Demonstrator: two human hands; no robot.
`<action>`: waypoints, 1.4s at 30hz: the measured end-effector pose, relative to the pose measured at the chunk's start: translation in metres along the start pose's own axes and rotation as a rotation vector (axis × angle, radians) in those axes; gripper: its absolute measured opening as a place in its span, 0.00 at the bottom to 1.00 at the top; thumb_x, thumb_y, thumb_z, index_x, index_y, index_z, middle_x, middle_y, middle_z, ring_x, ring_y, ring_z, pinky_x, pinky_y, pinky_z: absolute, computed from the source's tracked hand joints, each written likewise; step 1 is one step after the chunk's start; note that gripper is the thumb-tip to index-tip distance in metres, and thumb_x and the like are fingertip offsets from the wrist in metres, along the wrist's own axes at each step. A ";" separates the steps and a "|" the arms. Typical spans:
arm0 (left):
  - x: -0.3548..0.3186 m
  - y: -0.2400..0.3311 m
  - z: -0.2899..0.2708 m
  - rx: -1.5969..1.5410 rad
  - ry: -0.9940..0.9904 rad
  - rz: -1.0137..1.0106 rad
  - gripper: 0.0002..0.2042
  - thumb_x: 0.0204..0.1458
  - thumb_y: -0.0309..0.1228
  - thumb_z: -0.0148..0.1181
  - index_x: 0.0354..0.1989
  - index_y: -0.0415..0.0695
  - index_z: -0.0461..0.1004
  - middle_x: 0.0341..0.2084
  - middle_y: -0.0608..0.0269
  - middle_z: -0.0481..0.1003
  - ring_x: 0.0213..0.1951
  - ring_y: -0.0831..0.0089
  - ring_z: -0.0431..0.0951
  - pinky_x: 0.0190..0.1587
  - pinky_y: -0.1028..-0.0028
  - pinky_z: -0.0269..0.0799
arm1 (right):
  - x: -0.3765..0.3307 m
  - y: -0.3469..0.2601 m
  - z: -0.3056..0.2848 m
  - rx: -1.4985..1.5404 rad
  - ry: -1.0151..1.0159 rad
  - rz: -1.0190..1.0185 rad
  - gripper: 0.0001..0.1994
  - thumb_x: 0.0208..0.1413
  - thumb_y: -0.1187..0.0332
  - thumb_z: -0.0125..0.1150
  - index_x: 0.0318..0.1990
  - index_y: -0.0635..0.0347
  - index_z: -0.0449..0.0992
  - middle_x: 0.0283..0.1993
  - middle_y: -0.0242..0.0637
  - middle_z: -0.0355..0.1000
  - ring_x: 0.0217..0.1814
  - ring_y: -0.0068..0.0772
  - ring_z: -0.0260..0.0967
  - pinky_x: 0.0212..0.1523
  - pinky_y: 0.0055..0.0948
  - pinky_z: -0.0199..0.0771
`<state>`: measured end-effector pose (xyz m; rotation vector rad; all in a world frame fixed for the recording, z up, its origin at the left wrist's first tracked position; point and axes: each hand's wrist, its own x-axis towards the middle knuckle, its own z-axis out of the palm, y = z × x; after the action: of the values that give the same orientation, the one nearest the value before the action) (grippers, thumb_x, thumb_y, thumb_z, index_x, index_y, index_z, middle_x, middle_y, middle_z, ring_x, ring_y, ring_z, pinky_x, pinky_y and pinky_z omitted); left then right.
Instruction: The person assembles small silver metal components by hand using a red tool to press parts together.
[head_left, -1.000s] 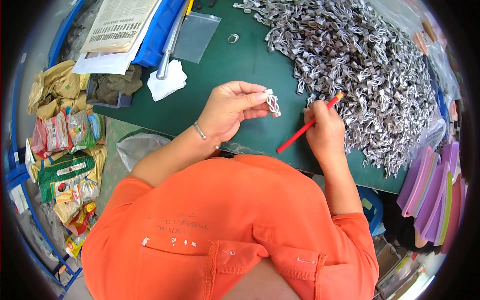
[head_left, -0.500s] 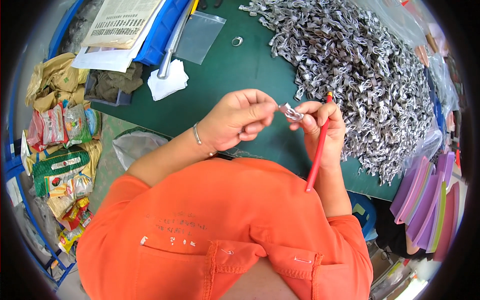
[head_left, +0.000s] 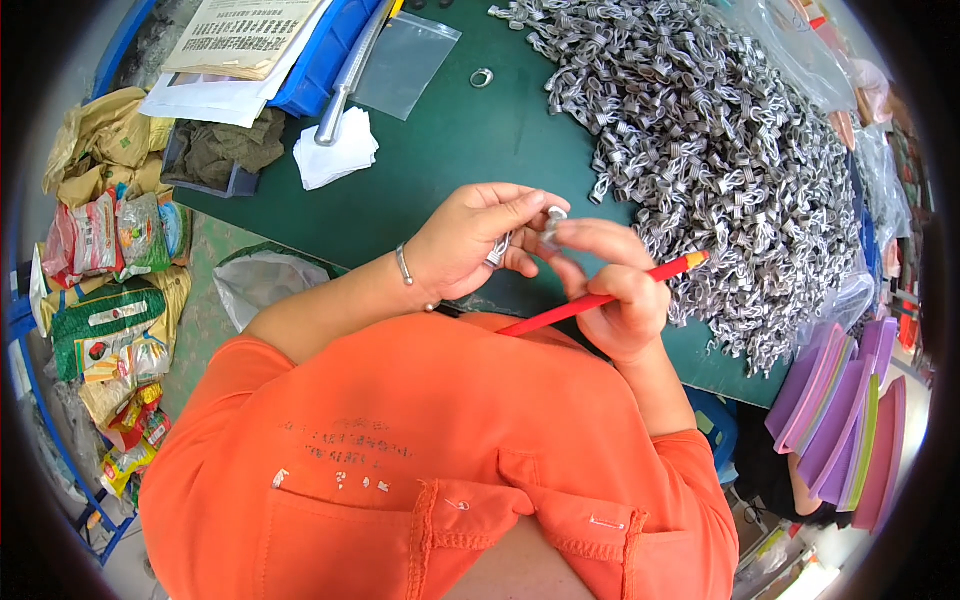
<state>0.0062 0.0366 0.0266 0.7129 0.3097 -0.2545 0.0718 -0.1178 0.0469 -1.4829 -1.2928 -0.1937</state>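
My left hand (head_left: 478, 232) is closed, with a small grey metal loop piece (head_left: 497, 250) tucked against the curled fingers. At its fingertips is a second small silver metal piece (head_left: 553, 224), blurred by motion. The thumb and forefinger of my right hand (head_left: 622, 290) close on that same piece from the right. A red pencil (head_left: 570, 313) with a yellow end lies gripped between the right hand's other fingers. Its yellow end points up to the right, and its other end reaches toward my orange shirt.
A big heap of grey metal loop pieces (head_left: 720, 170) covers the right of the green table (head_left: 430, 160). A lone metal ring (head_left: 482, 77), white paper slips (head_left: 337, 150), a clear bag (head_left: 410, 65) and a blue tray (head_left: 325, 55) lie farther back. Purple foam strips (head_left: 835, 420) stand right.
My right hand has turned and moved closer to the left, tilting the pencil from nearly upright to slanted. The silver piece now sits at the left fingertips. A grey piece shows inside the left hand.
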 end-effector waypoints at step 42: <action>-0.001 -0.003 -0.003 0.098 0.002 0.118 0.10 0.51 0.25 0.53 0.42 0.36 0.69 0.30 0.61 0.72 0.24 0.81 0.71 0.21 0.84 0.66 | -0.013 0.017 -0.003 0.069 0.155 0.198 0.17 0.38 0.84 0.63 0.25 0.58 0.58 0.35 0.44 0.68 0.34 0.34 0.69 0.33 0.27 0.71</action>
<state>0.0038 0.0363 0.0233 0.8248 0.2571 -0.1572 0.0814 -0.1243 0.0280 -1.4965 -1.0128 -0.1297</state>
